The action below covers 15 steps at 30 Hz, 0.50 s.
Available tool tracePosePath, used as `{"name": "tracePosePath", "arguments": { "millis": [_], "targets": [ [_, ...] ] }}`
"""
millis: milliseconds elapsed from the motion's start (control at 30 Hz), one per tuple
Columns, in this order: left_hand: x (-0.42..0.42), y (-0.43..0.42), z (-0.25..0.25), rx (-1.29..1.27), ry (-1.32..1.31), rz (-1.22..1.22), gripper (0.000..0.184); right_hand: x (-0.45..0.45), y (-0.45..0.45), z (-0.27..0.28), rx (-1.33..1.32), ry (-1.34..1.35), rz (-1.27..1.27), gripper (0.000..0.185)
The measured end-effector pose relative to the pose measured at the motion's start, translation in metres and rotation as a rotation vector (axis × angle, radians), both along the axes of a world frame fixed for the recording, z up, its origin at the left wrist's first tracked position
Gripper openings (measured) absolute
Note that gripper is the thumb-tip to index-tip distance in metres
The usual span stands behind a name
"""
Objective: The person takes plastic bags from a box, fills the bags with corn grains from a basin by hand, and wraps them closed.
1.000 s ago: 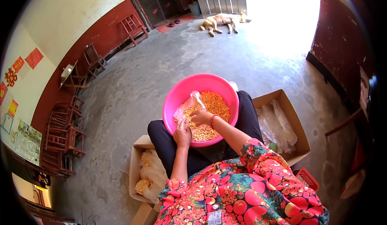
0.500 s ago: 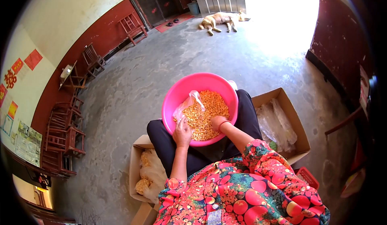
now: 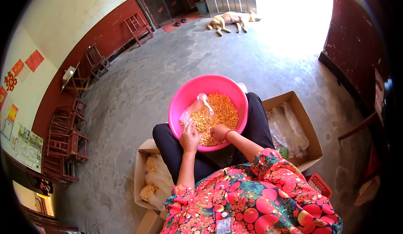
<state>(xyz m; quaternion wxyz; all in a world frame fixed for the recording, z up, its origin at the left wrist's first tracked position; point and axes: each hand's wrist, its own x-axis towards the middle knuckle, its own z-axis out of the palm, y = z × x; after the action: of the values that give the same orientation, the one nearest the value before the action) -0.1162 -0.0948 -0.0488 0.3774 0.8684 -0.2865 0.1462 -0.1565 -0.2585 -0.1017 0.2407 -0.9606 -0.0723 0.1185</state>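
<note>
So that the plastic bag (image 3: 194,107) mid-frame can presumably gape, our left hand (image 3: 189,138) pinches its edge, while our right hand (image 3: 219,132) curls amid kernels (image 3: 226,107), contents hidden.

Before a seated person, a basin (image 3: 179,101) sits between the knees, kernels (image 3: 226,108) and a plastic bag (image 3: 194,108) inside, the left hand (image 3: 190,138) by the bag, the right hand (image 3: 219,132) over kernels to its right. Cartons flank the person, one left (image 3: 140,181), one right (image 3: 304,118), both containing bags. Ahead, a dog (image 3: 230,20) lies on the floor (image 3: 126,95) before a gate (image 3: 233,1).
</note>
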Motion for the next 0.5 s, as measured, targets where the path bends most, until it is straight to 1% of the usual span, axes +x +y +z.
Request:
{"name": "tracePosePath", "arguments": {
  "millis": [67, 200, 267, 400, 467, 500],
  "targets": [
    [-0.0006, -0.0007, 0.0008, -0.004, 0.002, -0.003, 0.029, -0.0076, 0.0005, 0.0231, 0.228, 0.137, -0.216, 0.021],
    [-0.0011, -0.0001, 0.0019, 0.018, 0.001, 0.005, 0.027, -0.0036, -0.0022, 0.0182, 0.299, 0.187, -0.259, 0.017],
    [-0.0004, -0.0003, 0.0017, 0.012, 0.011, 0.002, 0.027, -0.0042, -0.0029, 0.016, 0.498, 0.385, -0.338, 0.015],
    [-0.0001, 0.0005, 0.002, 0.022, 0.033, 0.012, 0.028, -0.0065, -0.0031, 0.0208, 0.48, 0.388, -0.284, 0.015],
    [0.0034, 0.0009, -0.0033, 0.006, 0.016, 0.023, 0.04, -0.0039, -0.0032, 0.0199, 0.345, 0.4, -0.168, 0.016],
    [0.0049, 0.0011, -0.0061, 0.005, 0.017, 0.025, 0.04, -0.0039, -0.0036, 0.0198, 0.344, 0.401, -0.165, 0.016]
  ]
}}
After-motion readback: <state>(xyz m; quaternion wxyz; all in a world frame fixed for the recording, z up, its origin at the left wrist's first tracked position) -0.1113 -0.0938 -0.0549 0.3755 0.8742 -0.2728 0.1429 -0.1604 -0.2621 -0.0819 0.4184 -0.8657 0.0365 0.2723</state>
